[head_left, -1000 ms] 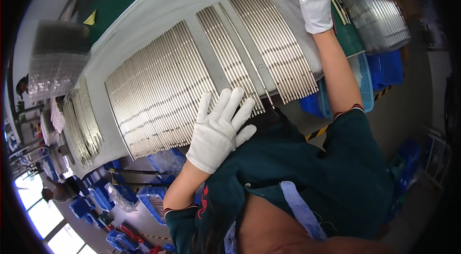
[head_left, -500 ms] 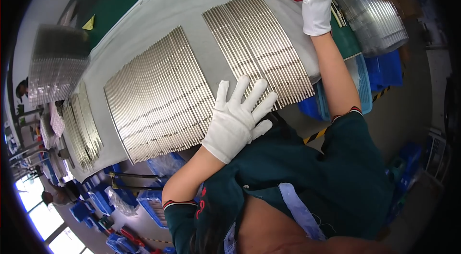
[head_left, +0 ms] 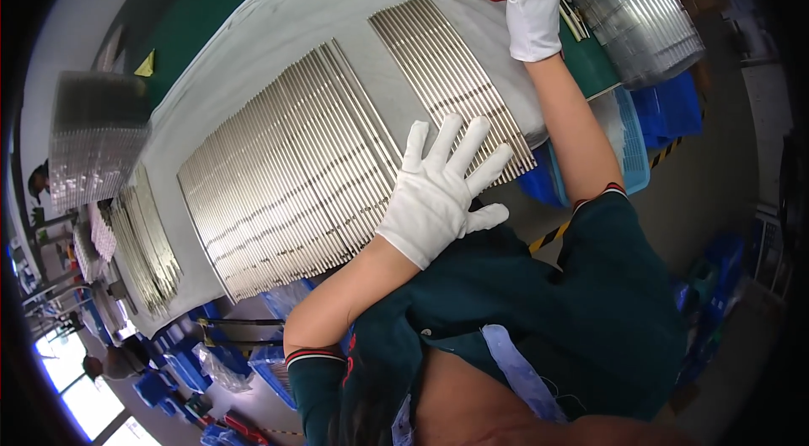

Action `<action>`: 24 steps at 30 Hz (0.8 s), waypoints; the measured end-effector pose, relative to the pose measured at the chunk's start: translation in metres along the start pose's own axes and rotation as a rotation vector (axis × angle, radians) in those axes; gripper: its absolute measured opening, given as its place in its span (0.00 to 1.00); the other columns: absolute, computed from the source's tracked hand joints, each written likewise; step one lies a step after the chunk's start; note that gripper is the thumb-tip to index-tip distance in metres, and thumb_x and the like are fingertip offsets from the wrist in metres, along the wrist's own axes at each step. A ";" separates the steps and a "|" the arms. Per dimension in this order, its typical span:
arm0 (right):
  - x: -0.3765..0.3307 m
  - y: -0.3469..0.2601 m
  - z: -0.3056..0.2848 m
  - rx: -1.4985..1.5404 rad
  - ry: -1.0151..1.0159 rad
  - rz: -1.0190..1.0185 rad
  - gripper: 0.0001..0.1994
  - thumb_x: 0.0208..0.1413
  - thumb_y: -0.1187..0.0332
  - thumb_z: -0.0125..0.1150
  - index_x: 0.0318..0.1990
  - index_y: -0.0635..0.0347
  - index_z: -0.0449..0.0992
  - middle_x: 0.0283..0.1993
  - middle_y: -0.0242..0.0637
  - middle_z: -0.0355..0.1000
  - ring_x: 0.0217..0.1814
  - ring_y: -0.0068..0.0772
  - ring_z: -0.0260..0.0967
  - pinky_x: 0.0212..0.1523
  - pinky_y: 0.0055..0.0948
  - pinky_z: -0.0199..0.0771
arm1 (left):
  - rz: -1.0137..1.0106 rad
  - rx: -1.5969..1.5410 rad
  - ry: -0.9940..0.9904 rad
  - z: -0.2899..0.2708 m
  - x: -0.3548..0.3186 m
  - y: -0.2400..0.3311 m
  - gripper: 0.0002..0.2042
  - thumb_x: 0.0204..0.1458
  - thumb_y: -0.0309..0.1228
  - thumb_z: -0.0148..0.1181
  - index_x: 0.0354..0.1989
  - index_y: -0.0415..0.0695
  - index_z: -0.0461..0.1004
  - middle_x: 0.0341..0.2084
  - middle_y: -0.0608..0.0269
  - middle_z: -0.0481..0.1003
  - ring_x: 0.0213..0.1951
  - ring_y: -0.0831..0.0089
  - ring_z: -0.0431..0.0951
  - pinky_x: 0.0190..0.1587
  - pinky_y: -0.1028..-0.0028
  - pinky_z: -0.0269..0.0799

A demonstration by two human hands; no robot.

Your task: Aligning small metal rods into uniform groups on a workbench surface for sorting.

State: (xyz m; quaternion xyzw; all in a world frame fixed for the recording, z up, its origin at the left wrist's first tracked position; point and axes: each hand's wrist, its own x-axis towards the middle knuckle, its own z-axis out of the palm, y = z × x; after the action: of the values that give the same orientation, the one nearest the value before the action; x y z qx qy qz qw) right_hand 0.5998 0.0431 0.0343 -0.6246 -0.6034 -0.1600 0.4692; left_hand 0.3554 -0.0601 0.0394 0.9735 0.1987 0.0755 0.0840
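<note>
Rods [head_left: 286,176] beside left fingers [head_left: 468,146]

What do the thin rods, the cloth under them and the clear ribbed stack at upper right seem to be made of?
Rods: probably metal with a polished finish, silvery with bright highlights; solid or plated, I can't tell.
Cloth: seemingly fabric, pale grey and matte, with soft wrinkles.
Ribbed stack: likely glossy plastic, being see-through with sharp glints.

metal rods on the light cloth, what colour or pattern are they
Shiny silver metal rods, with darker bands running across the rows; seen best in the head view.
</note>
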 end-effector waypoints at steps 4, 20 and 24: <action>-0.004 0.017 0.023 0.509 0.332 -0.257 0.18 0.66 0.74 0.51 0.61 0.60 0.76 0.59 0.47 0.76 0.60 0.41 0.75 0.59 0.32 0.73 | -0.009 0.024 -0.041 -0.001 -0.001 -0.001 0.39 0.50 0.67 0.55 0.67 0.58 0.68 0.67 0.54 0.64 0.68 0.51 0.60 0.68 0.43 0.52; -0.006 0.010 0.023 0.523 0.192 -0.024 0.14 0.63 0.78 0.54 0.54 0.64 0.80 0.51 0.44 0.79 0.52 0.37 0.77 0.51 0.26 0.75 | 0.101 -0.109 0.097 0.016 0.045 0.011 0.39 0.50 0.66 0.55 0.66 0.54 0.69 0.64 0.52 0.67 0.66 0.51 0.63 0.69 0.44 0.51; -0.004 0.003 0.010 0.092 0.083 0.054 0.13 0.63 0.78 0.55 0.53 0.64 0.80 0.49 0.44 0.80 0.49 0.37 0.77 0.49 0.28 0.75 | 0.103 -0.084 0.063 0.015 0.035 0.007 0.39 0.50 0.66 0.55 0.66 0.54 0.69 0.64 0.52 0.67 0.67 0.52 0.63 0.69 0.44 0.51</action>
State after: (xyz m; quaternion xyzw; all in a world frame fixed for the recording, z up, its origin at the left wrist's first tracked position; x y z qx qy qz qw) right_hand 0.5976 0.0491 0.0247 -0.6111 -0.5733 -0.1452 0.5262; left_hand 0.3925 -0.0541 0.0300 0.9752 0.1477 0.1186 0.1144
